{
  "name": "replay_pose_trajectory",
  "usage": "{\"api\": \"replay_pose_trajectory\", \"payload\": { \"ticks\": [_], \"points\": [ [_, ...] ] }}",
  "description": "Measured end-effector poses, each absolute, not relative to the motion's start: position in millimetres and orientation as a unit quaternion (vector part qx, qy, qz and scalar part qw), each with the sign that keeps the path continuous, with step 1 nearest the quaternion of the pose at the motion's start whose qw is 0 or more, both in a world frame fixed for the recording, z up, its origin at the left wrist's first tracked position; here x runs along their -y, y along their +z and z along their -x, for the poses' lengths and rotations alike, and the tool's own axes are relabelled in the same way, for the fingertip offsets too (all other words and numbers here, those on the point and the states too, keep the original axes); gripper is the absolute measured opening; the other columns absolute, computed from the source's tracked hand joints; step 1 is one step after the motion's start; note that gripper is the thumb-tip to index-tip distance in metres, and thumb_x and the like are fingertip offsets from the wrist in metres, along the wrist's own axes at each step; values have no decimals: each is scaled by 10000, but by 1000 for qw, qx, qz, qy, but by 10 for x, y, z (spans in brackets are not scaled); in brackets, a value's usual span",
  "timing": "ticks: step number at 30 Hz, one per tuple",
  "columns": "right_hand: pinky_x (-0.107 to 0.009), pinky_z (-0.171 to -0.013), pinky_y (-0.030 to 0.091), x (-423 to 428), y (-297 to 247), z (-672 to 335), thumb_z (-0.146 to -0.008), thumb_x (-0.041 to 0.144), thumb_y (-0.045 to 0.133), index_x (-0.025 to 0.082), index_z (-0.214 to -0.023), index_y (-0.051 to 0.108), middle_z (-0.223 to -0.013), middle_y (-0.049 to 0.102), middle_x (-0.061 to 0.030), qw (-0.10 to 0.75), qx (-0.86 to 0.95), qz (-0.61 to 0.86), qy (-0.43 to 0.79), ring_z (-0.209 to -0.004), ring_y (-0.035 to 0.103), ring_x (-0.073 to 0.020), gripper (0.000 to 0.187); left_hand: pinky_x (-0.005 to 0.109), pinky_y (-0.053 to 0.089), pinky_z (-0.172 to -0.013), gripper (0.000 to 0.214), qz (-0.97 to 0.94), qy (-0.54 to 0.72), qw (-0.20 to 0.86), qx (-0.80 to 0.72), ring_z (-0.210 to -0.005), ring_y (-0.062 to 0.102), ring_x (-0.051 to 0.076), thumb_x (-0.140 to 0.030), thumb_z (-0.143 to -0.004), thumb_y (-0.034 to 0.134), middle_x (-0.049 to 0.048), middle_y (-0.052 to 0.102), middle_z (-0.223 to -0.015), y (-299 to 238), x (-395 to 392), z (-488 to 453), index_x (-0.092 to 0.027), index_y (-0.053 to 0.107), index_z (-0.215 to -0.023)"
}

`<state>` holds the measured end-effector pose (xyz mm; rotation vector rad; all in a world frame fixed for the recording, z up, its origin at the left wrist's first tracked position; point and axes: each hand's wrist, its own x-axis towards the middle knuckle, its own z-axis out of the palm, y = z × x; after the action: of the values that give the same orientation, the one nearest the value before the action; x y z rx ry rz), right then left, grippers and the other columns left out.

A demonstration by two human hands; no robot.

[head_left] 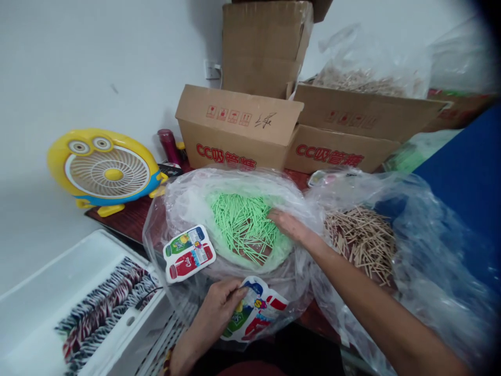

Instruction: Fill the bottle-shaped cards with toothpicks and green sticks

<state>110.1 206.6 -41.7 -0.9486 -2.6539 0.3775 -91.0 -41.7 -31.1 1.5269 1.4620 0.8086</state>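
Observation:
My left hand (pixel 221 305) grips a bottle-shaped printed packet (pixel 260 313) by its left edge, thumb on the front, low over the table edge. Above it, my right hand (pixel 288 224) reaches into an open clear plastic bag (pixel 183 196) of thin light-green sticks (pixel 238 222). Its fingers are drawn together at the right side of the pile; what they hold, if anything, is too small to make out. A second packet, with the same green and red bottle print (pixel 189 253), lies flat on the bag's left front.
Brown sticks (pixel 362 240) fill another plastic bag under my right forearm. At left, a white bin (pixel 58 282) holds rows of stacked packets (pixel 105 308). A yellow fan (pixel 113 172) and cardboard boxes (pixel 238 128) stand behind. A blue panel (pixel 465 177) borders the right.

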Motion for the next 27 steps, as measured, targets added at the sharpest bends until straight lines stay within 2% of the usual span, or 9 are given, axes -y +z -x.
{"api": "replay_pose_trajectory", "payload": {
  "ticks": [3,8,11,13,16,19,23,27],
  "points": [
    [-296,-763,442,-1969,-399,-1046,-882,212,479,189,-790,645,-817,677,-71,178,897,353,198,-781,591,-189,191,229,347,-620,339,-600,320,433,-591,-648,448,134,-365,-919,441,-18,496,-648,-256,437,887,-171,530,-656],
    [-288,-688,438,-1678,-375,-866,-914,363,400,183,-765,629,-770,679,-44,251,822,397,321,-689,589,-172,327,226,337,-598,348,-595,322,462,-573,-629,424,128,-374,-918,441,-27,480,-634,-178,445,802,-169,530,-651],
    [-280,-703,449,-1436,-434,-757,-903,416,382,178,-727,611,-778,678,-34,283,776,406,392,-710,594,-163,375,220,323,-588,341,-593,326,472,-565,-626,413,119,-363,-921,440,-36,456,-637,-156,448,783,-171,506,-648],
    [-275,-678,459,-1268,-515,-706,-889,428,392,178,-771,595,-771,676,-31,295,749,414,426,-689,596,-158,344,217,322,-596,331,-593,329,475,-561,-635,417,118,-351,-922,440,-38,452,-647,-153,456,779,-172,492,-648],
    [-262,-553,445,-1077,-649,-669,-869,420,428,196,-902,564,-771,678,-12,302,699,432,483,-543,555,-133,264,216,316,-594,335,-592,329,474,-562,-622,400,112,-346,-913,456,-45,427,-632,-161,473,768,-176,451,-624],
    [-275,-614,472,-1014,-736,-668,-841,396,484,209,-930,569,-818,699,-15,322,658,419,536,-609,599,-145,223,221,320,-600,335,-594,328,468,-566,-625,408,117,-355,-905,466,-41,440,-633,-170,486,754,-175,457,-622],
    [-303,-770,479,-1048,-745,-678,-825,405,498,192,-869,602,-874,722,-40,337,662,414,526,-819,650,-183,241,226,330,-606,332,-592,333,470,-564,-638,430,127,-369,-908,460,-33,468,-636,-168,492,744,-168,506,-647],
    [-294,-716,468,-1083,-665,-651,-818,393,491,187,-783,609,-801,717,-35,315,685,447,482,-763,640,-187,240,223,336,-609,319,-588,338,478,-558,-649,435,128,-363,-907,462,-28,490,-658,-162,488,733,-163,541,-671]
  ]
}}
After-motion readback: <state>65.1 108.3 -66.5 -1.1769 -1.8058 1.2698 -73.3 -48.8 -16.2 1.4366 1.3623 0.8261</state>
